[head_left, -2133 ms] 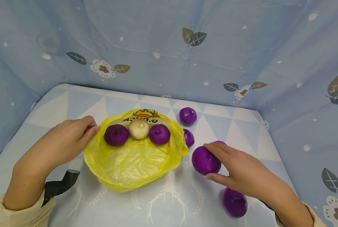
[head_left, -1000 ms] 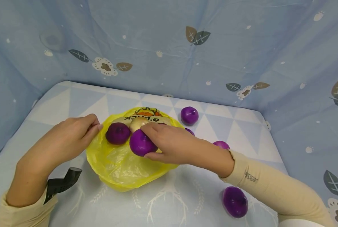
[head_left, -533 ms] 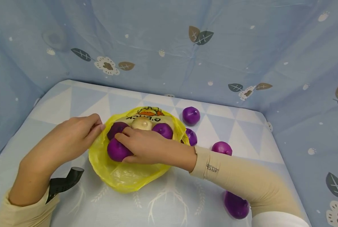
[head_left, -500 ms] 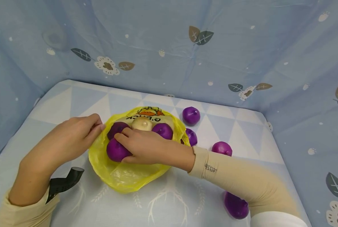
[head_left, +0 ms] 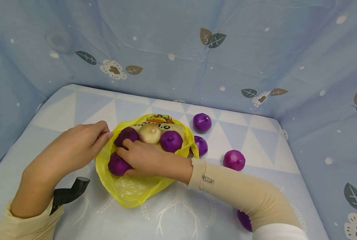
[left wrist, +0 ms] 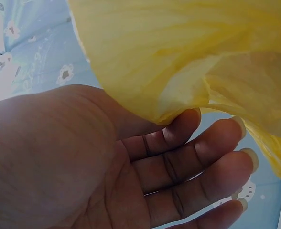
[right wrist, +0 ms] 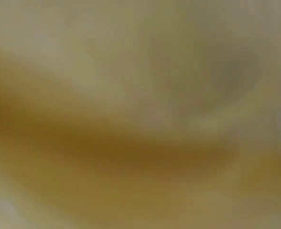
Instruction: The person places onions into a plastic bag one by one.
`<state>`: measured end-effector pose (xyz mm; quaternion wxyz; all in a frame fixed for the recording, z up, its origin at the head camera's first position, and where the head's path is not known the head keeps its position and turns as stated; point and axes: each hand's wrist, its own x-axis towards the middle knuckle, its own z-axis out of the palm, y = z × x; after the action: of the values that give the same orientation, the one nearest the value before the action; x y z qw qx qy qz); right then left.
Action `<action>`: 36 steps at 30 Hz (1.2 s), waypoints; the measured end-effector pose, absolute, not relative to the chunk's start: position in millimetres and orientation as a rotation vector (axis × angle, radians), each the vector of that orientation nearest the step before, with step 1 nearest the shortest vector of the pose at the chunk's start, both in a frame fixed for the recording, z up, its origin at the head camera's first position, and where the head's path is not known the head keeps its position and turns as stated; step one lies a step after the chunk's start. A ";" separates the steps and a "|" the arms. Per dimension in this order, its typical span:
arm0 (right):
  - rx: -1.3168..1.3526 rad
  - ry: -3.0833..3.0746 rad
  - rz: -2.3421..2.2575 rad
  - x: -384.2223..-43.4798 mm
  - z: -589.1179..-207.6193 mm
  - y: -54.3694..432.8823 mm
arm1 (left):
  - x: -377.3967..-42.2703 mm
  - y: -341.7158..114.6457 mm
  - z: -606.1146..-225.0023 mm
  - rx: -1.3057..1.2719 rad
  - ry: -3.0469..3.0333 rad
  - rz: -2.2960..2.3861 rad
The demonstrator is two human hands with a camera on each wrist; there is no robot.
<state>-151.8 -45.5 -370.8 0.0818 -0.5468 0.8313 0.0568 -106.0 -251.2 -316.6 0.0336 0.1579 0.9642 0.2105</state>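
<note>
A yellow plastic bag lies with its mouth spread in the middle of the head view. My left hand pinches its left rim between thumb and forefinger; the left wrist view shows the same rim caught there, other fingers loosely bent. Inside the bag, my right hand grips a purple onion, partly covered by the fingers. Behind it in the bag sit a dark purple onion, a pale onion and another purple onion. Only a yellow blur fills the right wrist view.
Right of the bag, purple onions lie on the patterned cloth: one far back, one against the bag, and a redder one. Another onion is partly behind the right sleeve. A blue curtain closes the back.
My right hand has carried a purple onion from the right side of the table leftward and down into the bag. The left hand keeps its pinch on the rim.
</note>
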 end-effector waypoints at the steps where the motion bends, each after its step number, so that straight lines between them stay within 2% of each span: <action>1: -1.630 2.487 0.162 -151.5 -372.0 -45.7 | -106.0 -251.1 -316.6 0.488 2.966 0.646; 20: -1.645 2.558 0.059 -147.5 -381.3 -42.7 | -104.6 -251.3 -316.8 0.516 2.990 0.655; 36: -1.452 2.547 0.044 -137.4 -321.4 5.0 | -105.8 -250.8 -315.7 0.492 2.967 0.652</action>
<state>-137.4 5.0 -321.4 0.1045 -0.4926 0.8638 0.0148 -105.8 -250.8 -315.7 0.0319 0.1597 0.9637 0.2118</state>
